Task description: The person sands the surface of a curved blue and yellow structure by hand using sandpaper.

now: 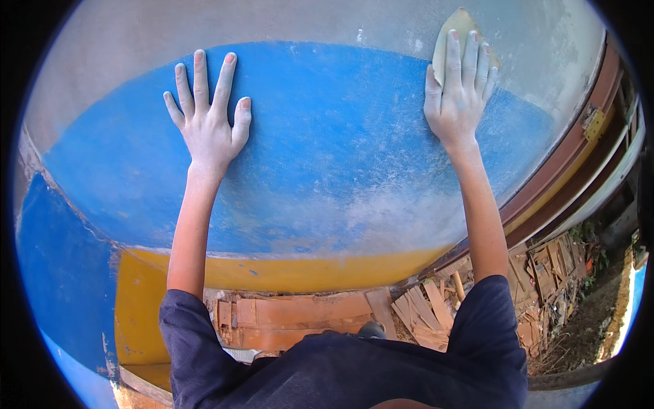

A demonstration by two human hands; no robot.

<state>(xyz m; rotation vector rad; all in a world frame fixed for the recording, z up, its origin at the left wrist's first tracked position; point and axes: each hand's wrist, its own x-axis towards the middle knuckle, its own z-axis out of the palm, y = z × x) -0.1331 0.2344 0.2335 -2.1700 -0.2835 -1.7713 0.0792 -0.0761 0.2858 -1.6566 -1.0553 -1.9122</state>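
Both hands rest on a painted wall (317, 143) and are coated in pale dust. My left hand (210, 112) lies flat on the blue paint with its fingers spread, holding nothing. My right hand (460, 92) presses a pale, pointed sheet (462, 23), which looks like sandpaper, against the wall where blue meets grey. Its four fingers lie over the sheet, and the thumb is at the sheet's left edge. Whitish dust and scuffs cover the lower right of the blue area. The face of the sheet against the wall is hidden.
A yellow band (306, 273) runs along the wall's base. Planks and boards (306, 312) lie on the ground below, with broken wood (424, 312) to the right. A brown frame with a metal hinge (594, 124) borders the wall at right. Another blue wall (66, 266) meets it at left.
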